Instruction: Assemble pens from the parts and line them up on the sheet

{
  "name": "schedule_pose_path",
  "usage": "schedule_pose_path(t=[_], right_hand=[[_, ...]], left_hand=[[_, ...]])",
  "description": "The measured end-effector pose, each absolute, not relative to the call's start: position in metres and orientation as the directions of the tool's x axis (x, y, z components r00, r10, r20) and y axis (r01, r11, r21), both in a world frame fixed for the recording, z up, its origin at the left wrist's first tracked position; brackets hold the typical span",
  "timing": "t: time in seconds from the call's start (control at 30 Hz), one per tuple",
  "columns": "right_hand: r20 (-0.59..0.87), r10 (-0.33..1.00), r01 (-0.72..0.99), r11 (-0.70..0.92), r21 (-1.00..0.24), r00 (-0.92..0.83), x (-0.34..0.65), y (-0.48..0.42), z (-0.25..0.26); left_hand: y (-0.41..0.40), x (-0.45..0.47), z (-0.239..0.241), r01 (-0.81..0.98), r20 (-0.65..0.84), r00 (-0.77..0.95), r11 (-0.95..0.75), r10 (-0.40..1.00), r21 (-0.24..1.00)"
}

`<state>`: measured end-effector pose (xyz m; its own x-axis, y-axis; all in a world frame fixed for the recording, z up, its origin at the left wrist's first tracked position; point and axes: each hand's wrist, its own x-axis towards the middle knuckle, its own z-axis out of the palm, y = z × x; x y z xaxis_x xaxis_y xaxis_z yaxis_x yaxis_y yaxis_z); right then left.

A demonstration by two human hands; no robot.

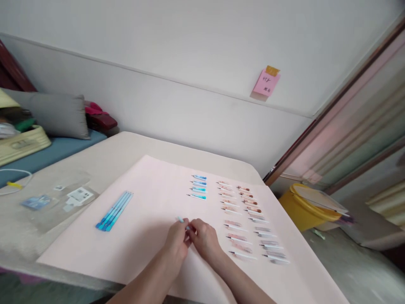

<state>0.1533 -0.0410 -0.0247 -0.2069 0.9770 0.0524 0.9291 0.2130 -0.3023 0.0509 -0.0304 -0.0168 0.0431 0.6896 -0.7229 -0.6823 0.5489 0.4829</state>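
Note:
My left hand (177, 242) and my right hand (204, 239) meet over a pale pink sheet (152, 198) on the table, fingers pinched together on a small light-blue pen piece (181, 220) whose tip pokes out to the left. To the left lie several long blue pen barrels (114, 210) side by side. Beyond my hands are rows of short pen parts: blue ones (198, 187) at the back, brown and pink ones (240, 198) to the right, grey ones (268, 247) nearest the right edge.
Clear plastic bags with labels (68, 198) lie on the beige table at left. A grey cushion (57, 114) and a cream basket (22, 143) sit on a blue mat far left. A yellow bucket (305, 209) stands on the floor right of the table. A pink note (266, 82) hangs on the wall.

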Motion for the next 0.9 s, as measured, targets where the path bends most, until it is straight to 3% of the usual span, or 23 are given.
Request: schedule_pose_path(t=[0.13,0.27,0.47,0.73,0.9], right_hand=[[0.135,0.969,0.901,0.244,-0.359,-0.208,0.16,-0.036,-0.021],[0.228,0.962,0.959,0.198,-0.203,-0.15,0.179,-0.004,-0.032],[0.141,0.977,0.985,0.166,-0.048,-0.158,0.186,0.032,-0.069],[0.251,0.959,0.986,0.15,-0.067,-0.129,0.182,0.028,-0.073],[0.189,0.982,0.996,0.034,-0.084,-0.018,0.183,0.034,-0.068]], left_hand=[[-0.026,0.046,-0.014,-0.717,-0.696,0.012,0.491,0.718,0.494],[-0.018,0.036,-0.011,-0.745,-0.687,-0.001,0.458,0.727,0.485],[-0.016,0.032,-0.006,-0.774,-0.68,0.025,0.445,0.733,0.45],[-0.012,0.03,-0.008,-0.798,-0.674,0.036,0.428,0.738,0.425],[-0.011,0.03,-0.009,-0.796,-0.675,0.02,0.42,0.738,0.436]])
